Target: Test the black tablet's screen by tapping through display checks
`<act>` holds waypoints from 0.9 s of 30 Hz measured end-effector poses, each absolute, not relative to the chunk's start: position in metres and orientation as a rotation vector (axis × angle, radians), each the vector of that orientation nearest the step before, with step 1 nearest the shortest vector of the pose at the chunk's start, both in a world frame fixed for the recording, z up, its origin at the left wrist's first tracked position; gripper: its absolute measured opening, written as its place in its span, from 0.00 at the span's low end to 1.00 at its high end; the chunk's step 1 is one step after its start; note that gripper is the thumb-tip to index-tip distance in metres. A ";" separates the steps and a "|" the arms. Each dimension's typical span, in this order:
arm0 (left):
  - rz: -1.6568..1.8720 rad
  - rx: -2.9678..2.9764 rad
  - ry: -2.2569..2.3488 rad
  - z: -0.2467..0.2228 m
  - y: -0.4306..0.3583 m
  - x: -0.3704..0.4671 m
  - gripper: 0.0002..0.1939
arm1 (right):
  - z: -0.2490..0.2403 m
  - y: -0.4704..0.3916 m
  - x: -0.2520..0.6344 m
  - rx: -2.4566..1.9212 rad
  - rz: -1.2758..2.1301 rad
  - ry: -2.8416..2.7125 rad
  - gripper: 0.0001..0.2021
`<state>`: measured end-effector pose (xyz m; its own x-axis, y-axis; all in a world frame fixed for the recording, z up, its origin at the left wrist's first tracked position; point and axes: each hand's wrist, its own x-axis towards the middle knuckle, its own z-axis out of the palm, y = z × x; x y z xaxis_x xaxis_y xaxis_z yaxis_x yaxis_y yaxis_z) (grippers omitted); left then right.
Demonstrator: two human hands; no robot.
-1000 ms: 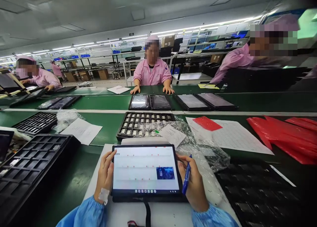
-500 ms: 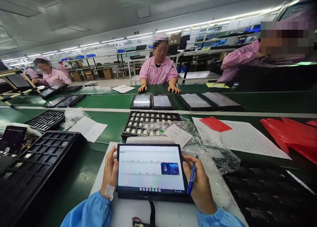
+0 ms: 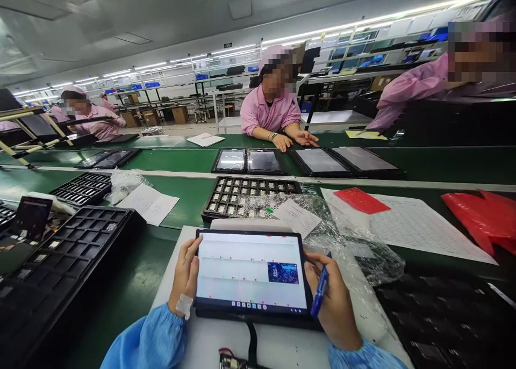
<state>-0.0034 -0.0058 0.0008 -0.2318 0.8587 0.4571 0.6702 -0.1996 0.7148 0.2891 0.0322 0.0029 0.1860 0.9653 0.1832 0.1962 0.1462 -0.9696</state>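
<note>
A tablet [image 3: 250,275] with a lit, mostly white screen stands tilted on a white board [image 3: 282,341] in front of me. My left hand [image 3: 185,272] grips its left edge, one fingertip at the screen's top left corner. At the right edge, my right hand [image 3: 334,299] holds a blue marker pen [image 3: 321,286] while its fingers touch the tablet's side. From below the tablet a black flat cable [image 3: 252,339] runs to a small circuit board [image 3: 231,361], partly cut off by the picture's bottom.
Behind the tablet lie a black tray of small parts [image 3: 226,194], bubble wrap [image 3: 346,232] and a paper slip [image 3: 297,217]. Black trays [image 3: 60,272] flank me. Several screen panels [image 3: 264,161] line the green bench, with a co-worker [image 3: 270,111] across it. Red plastic [image 3: 479,218] lies right.
My left index finger has moved onto the tablet's top left corner. The view has shifted slightly. Across the bench, the co-worker has turned and brought both hands together toward the right.
</note>
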 end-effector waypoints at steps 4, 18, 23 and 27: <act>1.407 1.817 1.820 0.007 -0.006 -0.003 0.26 | 0.001 0.032 0.289 -1.290 0.834 -1.252 0.17; 1.804 1.415 1.581 0.004 -0.004 -0.002 0.28 | 0.003 0.032 0.290 -1.335 0.886 -1.271 0.19; 1.796 1.435 1.584 0.004 -0.003 -0.001 0.26 | 0.006 0.032 0.290 -1.343 0.908 -1.261 0.20; 1.739 1.460 1.612 0.001 -0.004 -0.002 0.24 | 0.007 0.031 0.289 -1.343 0.903 -1.246 0.20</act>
<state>-0.0015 -0.0043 0.0010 -0.4044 0.8062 0.4318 0.3696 -0.2878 0.8835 0.2890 0.0313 0.0069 0.1748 0.9771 0.1210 0.1893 0.0872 -0.9780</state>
